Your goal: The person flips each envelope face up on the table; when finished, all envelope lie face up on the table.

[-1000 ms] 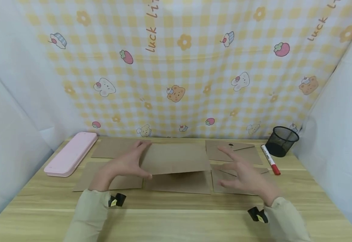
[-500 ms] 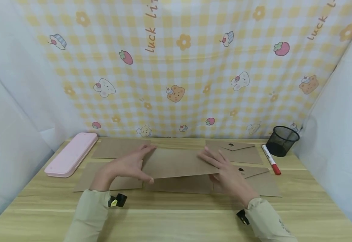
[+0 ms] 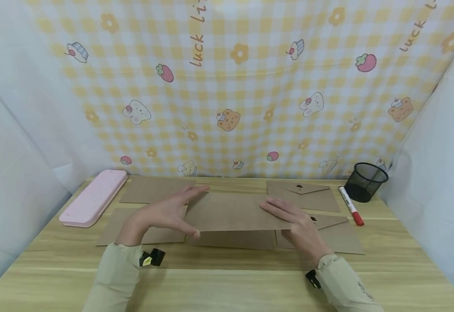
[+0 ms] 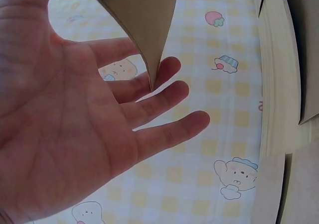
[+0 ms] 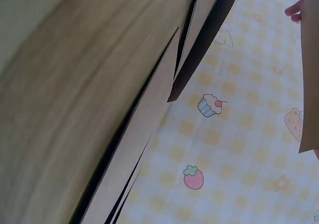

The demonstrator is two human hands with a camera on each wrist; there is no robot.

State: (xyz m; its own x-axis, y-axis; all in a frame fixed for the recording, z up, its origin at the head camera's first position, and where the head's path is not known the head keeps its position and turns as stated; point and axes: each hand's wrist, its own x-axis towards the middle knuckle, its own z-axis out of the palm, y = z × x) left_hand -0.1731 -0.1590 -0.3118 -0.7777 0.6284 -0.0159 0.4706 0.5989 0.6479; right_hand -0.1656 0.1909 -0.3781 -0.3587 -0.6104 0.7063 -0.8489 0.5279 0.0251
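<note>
A brown kraft envelope (image 3: pixel 232 211) is raised and tilted over another envelope (image 3: pixel 234 240) on the table. My left hand (image 3: pixel 164 214) holds it at its left end, thumb at the near edge and fingers spread toward the far edge. In the left wrist view, the envelope's corner (image 4: pixel 154 40) overlaps the long, nearly straight fingers of the left hand (image 4: pixel 75 104). My right hand (image 3: pixel 297 223) pinches the right end, fingers laid on top and the thumb beneath, mostly hidden. The right wrist view catches just a strip of the raised envelope (image 5: pixel 310 74).
Two plain brown envelopes (image 3: pixel 157 190) lie at left, and two with flaps and small black marks (image 3: pixel 308 197) at right. A pink case (image 3: pixel 94 198) stands far left. At right are a red-capped marker (image 3: pixel 351 206) and a black mesh cup (image 3: pixel 366 182). A patterned cloth (image 3: pixel 238 86) hangs behind.
My right hand has moved left from apart and taken hold of the envelope's right end. The envelope has tipped and shifted slightly right and nearer. The left hand stays at its left end.
</note>
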